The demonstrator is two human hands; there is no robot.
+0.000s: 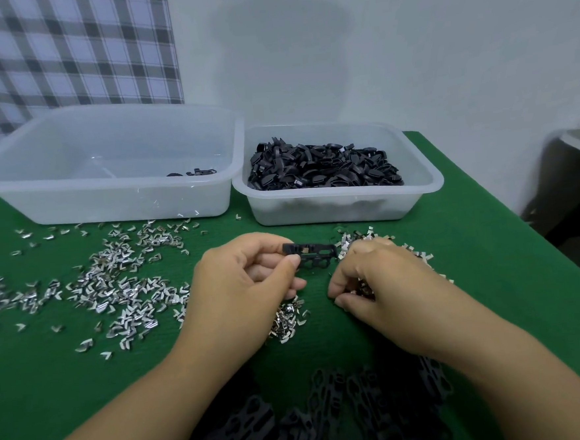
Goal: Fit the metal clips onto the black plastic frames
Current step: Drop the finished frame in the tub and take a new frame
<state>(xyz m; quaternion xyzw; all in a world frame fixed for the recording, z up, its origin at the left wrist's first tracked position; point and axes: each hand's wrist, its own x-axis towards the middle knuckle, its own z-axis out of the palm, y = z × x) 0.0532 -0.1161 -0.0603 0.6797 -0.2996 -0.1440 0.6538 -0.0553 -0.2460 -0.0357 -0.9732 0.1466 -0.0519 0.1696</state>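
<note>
Black frame (310,254) at centre, pinched by left hand (241,285) | right hand (378,279) fingers curled round metal clips (363,287), one at the frame's 3 o'clock end | progress — early, I judge; 11 o'clock tub (116,204) holds few pieces; frame pile (330,419) at 6 o'clock — unfitted

Single head-worn, wide-angle view. The camera looks forward and down across a green table (491,274) toward a pale wall (407,57) that fills the upper part of the frame. Both forearms enter from the lower edge. The left hand (238,285) and right hand (378,275) lie near the frame centre, close to the lens. A large tub (115,201) and a smaller tub (336,209) stand farther off, across the upper middle.
</note>
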